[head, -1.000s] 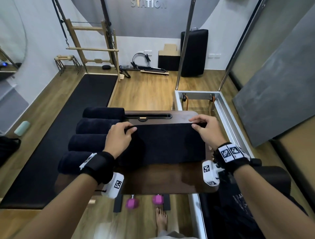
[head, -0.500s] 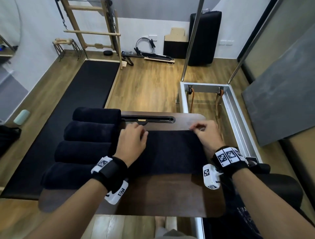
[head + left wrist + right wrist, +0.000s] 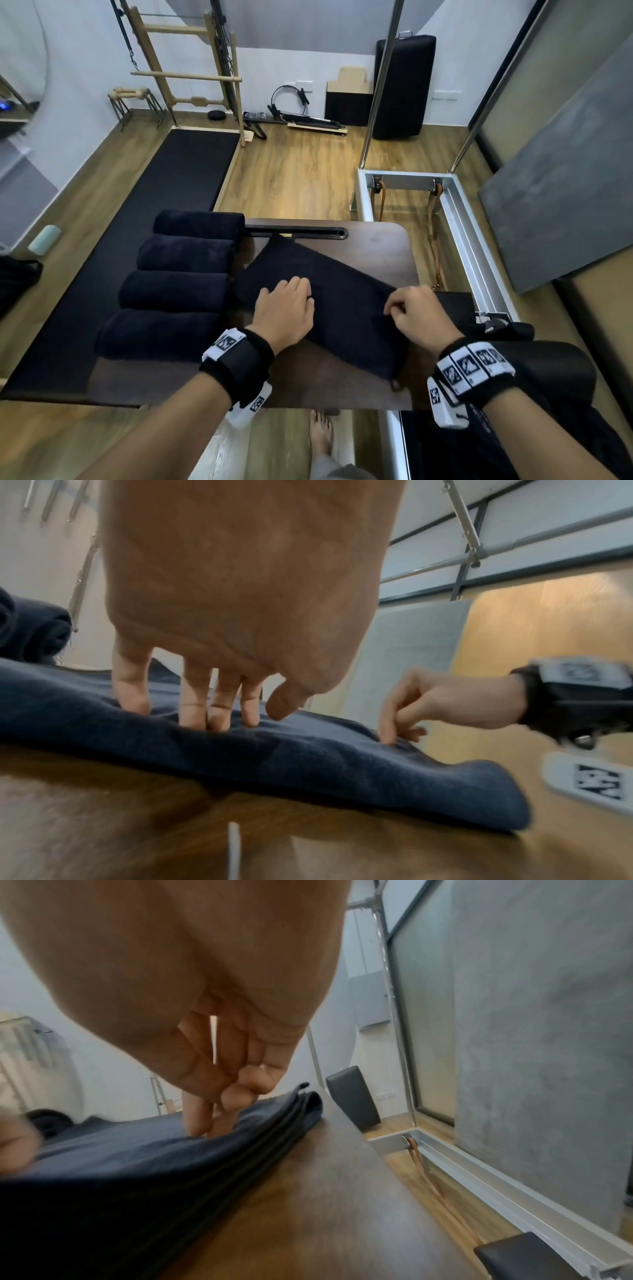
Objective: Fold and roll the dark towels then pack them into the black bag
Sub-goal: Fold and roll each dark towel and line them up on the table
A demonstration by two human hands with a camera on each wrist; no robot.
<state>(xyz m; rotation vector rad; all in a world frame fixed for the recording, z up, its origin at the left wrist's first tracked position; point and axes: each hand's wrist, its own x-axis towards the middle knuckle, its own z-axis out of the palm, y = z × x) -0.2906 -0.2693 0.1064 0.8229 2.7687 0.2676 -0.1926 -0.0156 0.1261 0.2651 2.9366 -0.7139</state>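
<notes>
The folded towel (image 3: 329, 294) had turned slantwise on the table (image 3: 383, 246), one corner past its near edge. The left hand (image 3: 286, 313) pressed flat; the right hand (image 3: 419, 317) pinched it.

- towel (image 3: 329, 294): dark navy, plain
- 4 rolls (image 3: 181, 274): same navy
- table (image 3: 373, 246): dark brown wood grain
- mat (image 3: 164, 192): black
- wrist bands (image 3: 474, 366): black w/ b&w square markers
- floor (image 3: 301, 171): light wood planks
</notes>
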